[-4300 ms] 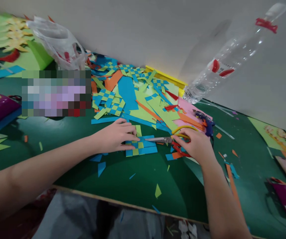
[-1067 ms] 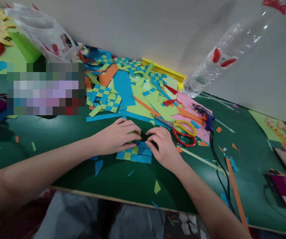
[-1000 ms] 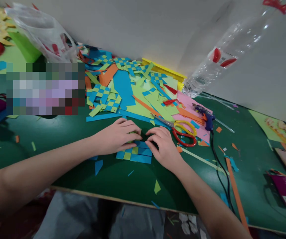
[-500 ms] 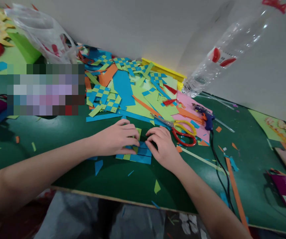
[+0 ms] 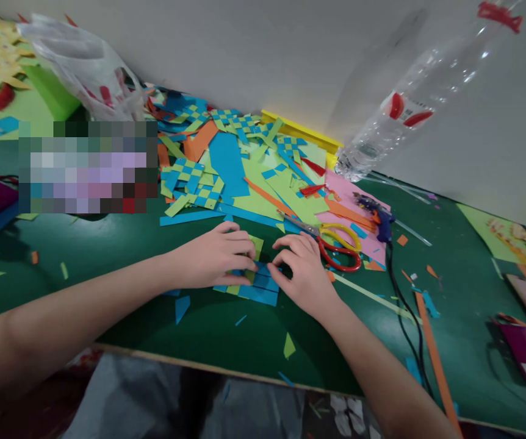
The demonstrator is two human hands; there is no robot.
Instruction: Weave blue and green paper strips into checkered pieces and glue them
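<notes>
My left hand [image 5: 226, 256] rests on a small piece of woven paper [image 5: 263, 296] made of blue and green strips. Its fingers curl over a green strip [image 5: 257, 244] whose upper end sticks out past the blue ones, with the thumb low on the weave. At the right edge of the piece, my right hand [image 5: 302, 262] has thumb and a finger pinched at the end of a blue paper strip [image 5: 270, 281]; its other fingers are bent above. The fingertips hide part of the crossing strips.
Behind my hands lie scissors [image 5: 336, 238], finished woven pieces [image 5: 190, 177] and loose paper. A glue gun [image 5: 382, 222] with a black cord is at right, below a tilted plastic bottle [image 5: 409, 110]. A plastic bag [image 5: 84, 61] stands left. Table edge [image 5: 199, 366] is near me.
The right hand's fingers have lifted slightly and its thumb and finger now pinch near the blue strip's end. The left hand has hardly moved. The view has shifted a little.
</notes>
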